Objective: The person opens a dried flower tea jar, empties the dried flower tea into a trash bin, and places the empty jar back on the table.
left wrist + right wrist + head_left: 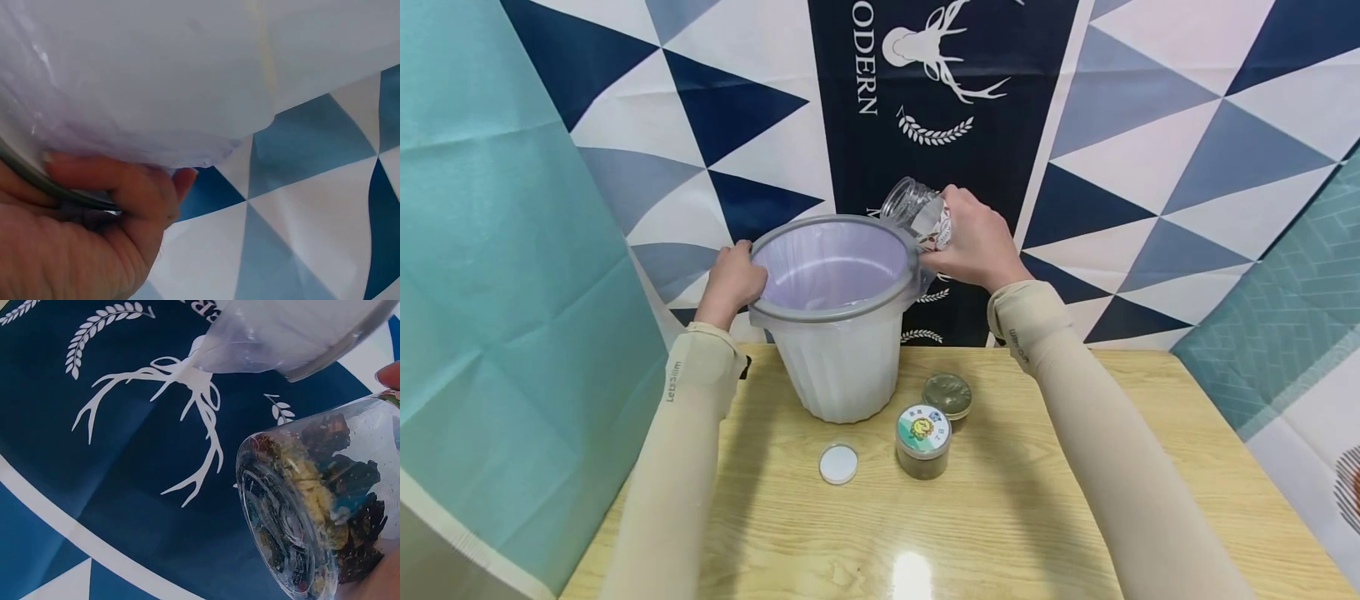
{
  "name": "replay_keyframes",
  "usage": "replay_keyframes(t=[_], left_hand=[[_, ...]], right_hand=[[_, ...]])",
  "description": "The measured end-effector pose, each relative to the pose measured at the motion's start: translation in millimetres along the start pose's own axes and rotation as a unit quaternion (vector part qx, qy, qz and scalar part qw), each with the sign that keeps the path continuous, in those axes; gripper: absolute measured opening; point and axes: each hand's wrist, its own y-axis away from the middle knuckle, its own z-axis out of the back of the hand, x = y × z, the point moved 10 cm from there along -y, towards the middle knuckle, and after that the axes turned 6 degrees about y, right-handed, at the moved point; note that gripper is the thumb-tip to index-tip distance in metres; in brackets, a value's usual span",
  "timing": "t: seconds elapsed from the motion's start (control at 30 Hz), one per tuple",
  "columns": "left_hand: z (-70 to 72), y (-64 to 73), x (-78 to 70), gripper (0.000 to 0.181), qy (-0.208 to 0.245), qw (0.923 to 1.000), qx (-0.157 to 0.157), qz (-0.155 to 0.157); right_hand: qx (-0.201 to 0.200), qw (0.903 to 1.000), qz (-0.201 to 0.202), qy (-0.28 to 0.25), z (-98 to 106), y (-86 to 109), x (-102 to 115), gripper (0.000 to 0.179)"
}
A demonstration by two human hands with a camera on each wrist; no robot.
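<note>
A white trash bin (842, 358) with a grey rim and a lilac bag lining stands tilted near the back of the table. My left hand (732, 279) grips the left side of the rim, fingers curled round it in the left wrist view. In my right hand (973, 237) is a clear jar (917, 212) with a printed label, held on a slant at the bin's right rim. Dark and yellowish dried pieces (312, 487) lie inside the jar near its base, in the right wrist view. Whether anything leaves the jar is not visible.
On the wooden table (880, 533), a white round lid (838, 463) lies in front of the bin. To its right stand a jar with a flower-printed lid (922, 429) and a greenish tin (948, 393). A patterned cloth (1150, 142) hangs close behind.
</note>
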Motion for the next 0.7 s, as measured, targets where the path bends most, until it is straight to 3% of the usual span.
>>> replay_keyframes(t=[0.17,0.7], left_hand=[[-2.7,-2.1,1.9,0.065,0.037,0.9993,-0.003,0.004],[-4.1,-4.5,0.1,0.065,0.019,0.9998,0.0,0.001]], right_hand=[[0.009,0.9998,-0.004,0.017,-4.4,-2.4,-1.7,0.066],[0.005,0.9902,0.053,0.129,6.4,-22.3,14.9,0.057]])
